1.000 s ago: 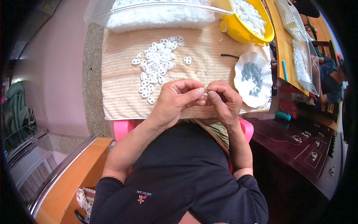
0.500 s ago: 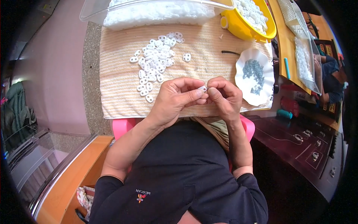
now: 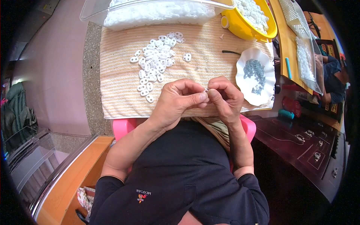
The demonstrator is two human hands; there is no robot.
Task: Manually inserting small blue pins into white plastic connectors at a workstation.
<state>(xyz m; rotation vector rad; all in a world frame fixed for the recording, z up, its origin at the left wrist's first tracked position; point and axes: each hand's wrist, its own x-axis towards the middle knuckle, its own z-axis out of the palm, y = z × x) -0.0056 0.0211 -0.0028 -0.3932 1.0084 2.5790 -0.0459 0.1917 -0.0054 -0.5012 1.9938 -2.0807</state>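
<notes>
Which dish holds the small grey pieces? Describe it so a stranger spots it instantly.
Find the big striped towel. At its right edge, past the right hand, lies a white dish with a wavy rim. Unlike the yellow tub beyond it, the dish holds small grey pieces, not white ones.

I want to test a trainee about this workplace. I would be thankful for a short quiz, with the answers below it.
1. True or false: the left hand and the right hand are far apart.
2. What lies in the white wavy-rimmed dish?
3. As the person sees it, where is the yellow tub relative to the clear plastic bin?
A) To its left
B) To its right
C) Inside it

Key:
1. False; they nearly meet.
2. Small blue-grey pieces.
3. B.
</notes>
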